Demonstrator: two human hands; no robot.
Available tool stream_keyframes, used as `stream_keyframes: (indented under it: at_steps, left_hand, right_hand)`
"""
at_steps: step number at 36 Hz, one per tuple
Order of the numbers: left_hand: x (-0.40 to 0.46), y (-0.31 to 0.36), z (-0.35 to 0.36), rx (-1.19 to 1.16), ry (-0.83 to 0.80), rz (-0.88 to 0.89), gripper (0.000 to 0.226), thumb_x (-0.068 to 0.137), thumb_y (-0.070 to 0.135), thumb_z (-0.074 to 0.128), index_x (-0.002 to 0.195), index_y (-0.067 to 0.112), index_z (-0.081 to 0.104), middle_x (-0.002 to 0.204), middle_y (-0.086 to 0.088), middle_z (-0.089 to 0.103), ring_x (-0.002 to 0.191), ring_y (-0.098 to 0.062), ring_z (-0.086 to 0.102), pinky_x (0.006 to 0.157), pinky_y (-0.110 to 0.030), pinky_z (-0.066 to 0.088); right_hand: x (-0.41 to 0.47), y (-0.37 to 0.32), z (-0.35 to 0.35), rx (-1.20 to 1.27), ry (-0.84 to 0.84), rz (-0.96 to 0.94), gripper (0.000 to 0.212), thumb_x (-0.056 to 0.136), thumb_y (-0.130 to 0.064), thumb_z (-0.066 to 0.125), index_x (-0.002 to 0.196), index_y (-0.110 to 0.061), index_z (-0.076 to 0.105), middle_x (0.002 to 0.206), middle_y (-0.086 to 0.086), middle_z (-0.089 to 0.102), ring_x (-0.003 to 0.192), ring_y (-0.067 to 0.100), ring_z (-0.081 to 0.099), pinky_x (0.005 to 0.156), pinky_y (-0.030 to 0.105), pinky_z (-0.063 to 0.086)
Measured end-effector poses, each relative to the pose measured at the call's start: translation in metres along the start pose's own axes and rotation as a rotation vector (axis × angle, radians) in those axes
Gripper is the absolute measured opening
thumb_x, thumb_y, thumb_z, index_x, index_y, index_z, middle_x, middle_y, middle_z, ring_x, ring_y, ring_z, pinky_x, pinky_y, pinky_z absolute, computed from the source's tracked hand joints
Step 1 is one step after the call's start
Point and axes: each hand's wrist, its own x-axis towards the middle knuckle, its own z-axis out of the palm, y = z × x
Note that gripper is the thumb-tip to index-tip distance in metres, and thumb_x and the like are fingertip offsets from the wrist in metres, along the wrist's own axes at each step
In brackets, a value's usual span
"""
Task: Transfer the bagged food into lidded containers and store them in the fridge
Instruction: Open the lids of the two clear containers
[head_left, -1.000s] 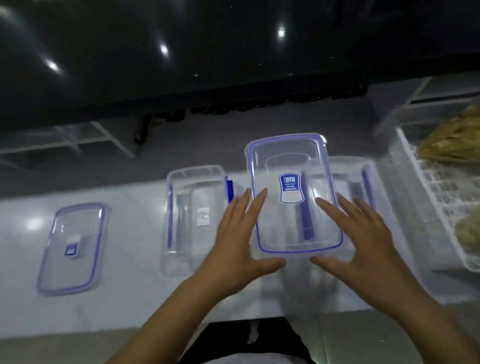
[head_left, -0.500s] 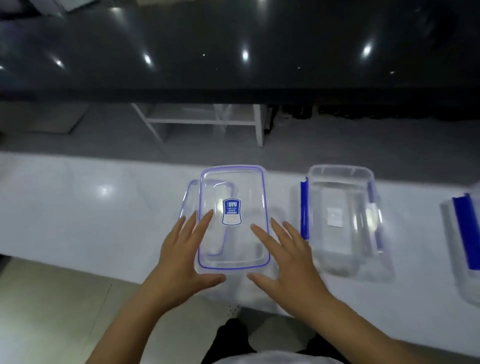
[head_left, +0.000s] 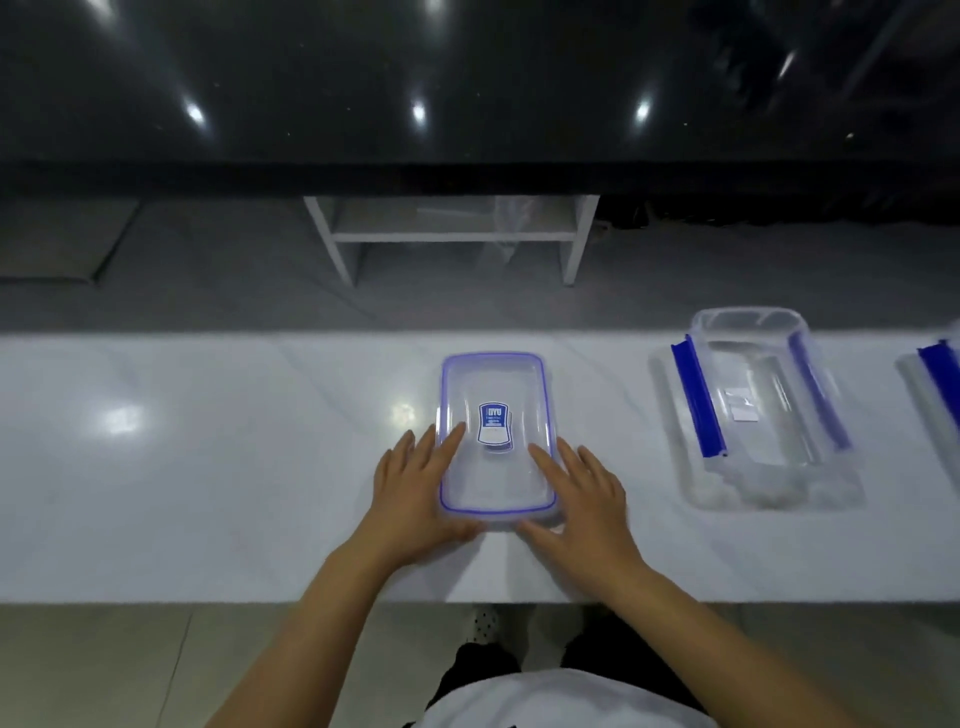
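Worktop (head_left: 208, 467): lid (head_left: 496, 434) now stacked flush on second lid; left hand (head_left: 415, 488), right hand (head_left: 582, 493) flat against edges, fingers straight.

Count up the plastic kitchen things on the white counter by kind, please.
Lids: 2, stacked, one under the other, both hands at their sides.
Open boxes: 2, one whole, one cut off at the right edge.
Total: 4.
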Motion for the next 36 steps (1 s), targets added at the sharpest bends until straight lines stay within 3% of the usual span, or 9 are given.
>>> stream_keyframes:
  at_steps: [5, 10, 15, 18, 24, 30, 36]
  left_hand:
    - [0.005, 0.000, -0.008, -0.006, 0.015, 0.003, 0.124, 0.064, 0.075, 0.070, 0.157, 0.041, -0.003, 0.167, 0.002, 0.013, 0.153, -0.028, 0.008, 0.123, -0.046, 0.011]
    - [0.009, 0.001, -0.006, 0.016, 0.022, -0.009, 0.120, 0.068, 0.074, 0.071, 0.158, 0.041, -0.003, 0.168, 0.000, 0.009, 0.154, -0.028, 0.007, 0.123, -0.047, 0.012]
    - [0.010, 0.015, -0.018, 0.042, -0.009, -0.001, 0.125, 0.067, 0.074, 0.075, 0.147, 0.057, -0.020, 0.168, -0.003, -0.015, 0.154, -0.031, -0.013, 0.123, -0.052, 0.003]
    - [0.004, 0.033, -0.032, 0.031, 0.046, 0.063, 0.117, 0.069, 0.079, 0.068, 0.133, 0.065, -0.028, 0.168, -0.001, -0.013, 0.155, -0.030, -0.007, 0.124, -0.050, 0.006]
    - [-0.002, 0.137, -0.021, -0.102, 0.045, 0.199, 0.092, 0.066, 0.083, 0.047, 0.134, 0.068, -0.013, 0.167, 0.015, -0.015, 0.155, -0.019, -0.011, 0.124, -0.049, 0.005]
    - [-0.001, 0.254, 0.038, 0.072, -0.030, 0.347, 0.090, 0.068, 0.089, 0.034, 0.137, 0.065, -0.019, 0.146, 0.028, -0.040, 0.153, -0.017, -0.022, 0.119, -0.041, -0.008]
    - [0.001, 0.369, 0.094, 0.132, -0.061, 0.448, 0.085, 0.070, 0.087, 0.034, 0.134, 0.069, -0.018, 0.147, 0.030, -0.037, 0.153, -0.016, -0.020, 0.118, -0.041, -0.011]
  right_hand:
    - [0.010, -0.005, -0.002, -0.038, -0.008, 0.038, 0.089, 0.082, -0.071, 0.055, 0.153, -0.051, 0.005, 0.167, -0.008, 0.010, 0.152, 0.021, 0.001, 0.121, 0.043, 0.006]
    - [0.015, -0.005, -0.006, -0.069, -0.019, 0.027, 0.090, 0.083, -0.070, 0.054, 0.153, -0.050, 0.002, 0.167, -0.007, 0.011, 0.152, 0.022, 0.003, 0.121, 0.045, 0.008]
    - [0.011, -0.008, -0.038, -0.029, -0.115, 0.031, 0.093, 0.083, -0.069, 0.059, 0.154, -0.050, 0.003, 0.168, -0.006, 0.007, 0.152, 0.023, 0.011, 0.121, 0.048, 0.013]
    - [-0.007, -0.007, -0.071, 0.042, -0.127, 0.029, 0.090, 0.082, -0.073, 0.058, 0.151, -0.056, 0.003, 0.167, -0.013, 0.006, 0.152, 0.018, 0.014, 0.120, 0.047, 0.017]
    - [-0.081, 0.040, -0.141, 0.089, 0.092, 0.094, 0.072, 0.085, -0.076, 0.050, 0.139, -0.073, 0.002, 0.163, -0.029, 0.002, 0.151, 0.003, -0.004, 0.122, 0.039, 0.006]
    - [-0.169, 0.130, -0.198, 0.129, 0.342, 0.312, 0.062, 0.085, -0.070, 0.053, 0.132, -0.071, 0.012, 0.161, -0.027, 0.006, 0.151, 0.004, -0.001, 0.125, 0.045, 0.008]
    - [-0.246, 0.237, -0.242, 0.186, 0.387, 0.430, 0.074, 0.086, -0.069, 0.053, 0.149, -0.057, 0.018, 0.160, -0.027, 0.004, 0.151, 0.003, -0.007, 0.125, 0.047, 0.004]
